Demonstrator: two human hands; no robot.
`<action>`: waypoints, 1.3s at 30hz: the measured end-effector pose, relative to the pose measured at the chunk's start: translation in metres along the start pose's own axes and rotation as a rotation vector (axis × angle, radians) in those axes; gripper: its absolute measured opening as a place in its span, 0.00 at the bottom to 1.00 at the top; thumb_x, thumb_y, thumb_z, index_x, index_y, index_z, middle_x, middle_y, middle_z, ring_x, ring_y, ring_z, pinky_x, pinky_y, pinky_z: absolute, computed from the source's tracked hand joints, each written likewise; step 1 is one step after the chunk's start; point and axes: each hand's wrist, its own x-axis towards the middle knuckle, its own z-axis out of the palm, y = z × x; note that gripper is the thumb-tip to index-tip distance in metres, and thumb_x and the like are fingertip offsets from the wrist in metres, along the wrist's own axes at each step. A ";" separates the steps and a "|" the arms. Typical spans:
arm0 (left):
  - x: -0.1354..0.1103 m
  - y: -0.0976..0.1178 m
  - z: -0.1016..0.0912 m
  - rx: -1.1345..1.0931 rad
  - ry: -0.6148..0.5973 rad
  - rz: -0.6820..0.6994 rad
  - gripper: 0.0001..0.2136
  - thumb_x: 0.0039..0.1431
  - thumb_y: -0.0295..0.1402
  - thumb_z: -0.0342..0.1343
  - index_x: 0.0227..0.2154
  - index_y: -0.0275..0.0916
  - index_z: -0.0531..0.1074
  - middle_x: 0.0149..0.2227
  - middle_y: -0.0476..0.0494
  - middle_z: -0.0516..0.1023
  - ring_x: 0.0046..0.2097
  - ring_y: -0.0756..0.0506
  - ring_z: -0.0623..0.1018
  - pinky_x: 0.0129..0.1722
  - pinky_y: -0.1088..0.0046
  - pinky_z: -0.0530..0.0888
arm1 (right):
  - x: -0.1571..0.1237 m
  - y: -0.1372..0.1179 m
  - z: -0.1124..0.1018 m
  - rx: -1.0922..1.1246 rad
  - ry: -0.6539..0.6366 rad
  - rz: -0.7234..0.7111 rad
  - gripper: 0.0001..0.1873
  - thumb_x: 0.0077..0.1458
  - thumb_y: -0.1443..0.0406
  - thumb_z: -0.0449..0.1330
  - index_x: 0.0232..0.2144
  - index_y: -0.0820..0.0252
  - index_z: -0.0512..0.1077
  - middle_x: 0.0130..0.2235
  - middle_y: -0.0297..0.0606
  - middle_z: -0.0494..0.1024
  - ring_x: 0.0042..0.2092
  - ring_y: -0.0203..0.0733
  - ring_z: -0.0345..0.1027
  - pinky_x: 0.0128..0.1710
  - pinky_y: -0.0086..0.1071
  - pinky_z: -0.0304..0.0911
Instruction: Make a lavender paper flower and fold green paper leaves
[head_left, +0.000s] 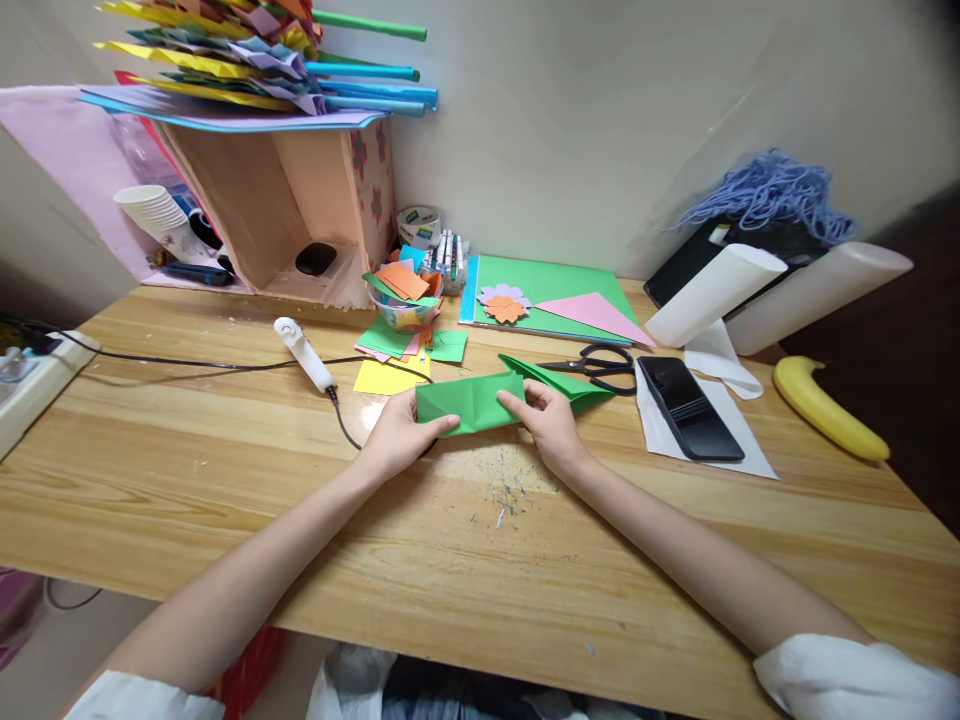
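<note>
A folded strip of green paper (480,403) is held above the table between both hands. My left hand (401,435) pinches its left end, thumb on the near face. At the other end, my right hand (547,420) grips it with the thumb on top. Just behind the right hand lies a second folded green paper (574,385), partly covered. Black-handled scissors (611,368) rest beside that piece, their blades partly hidden. The fingers behind the strip are mostly out of sight.
A corded white glue gun (304,355) lies left, near paper scraps (390,376) and a scrap bowl (405,300). To the right are a phone (690,408), a banana (829,408) and white rolls (716,293). A pink box (371,190) stands behind; small clippings (510,490) dot the table.
</note>
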 end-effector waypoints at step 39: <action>-0.001 -0.005 -0.010 0.719 -0.140 0.361 0.14 0.59 0.39 0.43 0.22 0.39 0.65 0.22 0.48 0.67 0.27 0.48 0.66 0.26 0.74 0.56 | -0.012 -0.004 0.011 -0.094 -0.100 0.077 0.14 0.44 0.57 0.61 0.20 0.61 0.64 0.21 0.29 0.61 0.24 0.31 0.53 0.23 0.27 0.48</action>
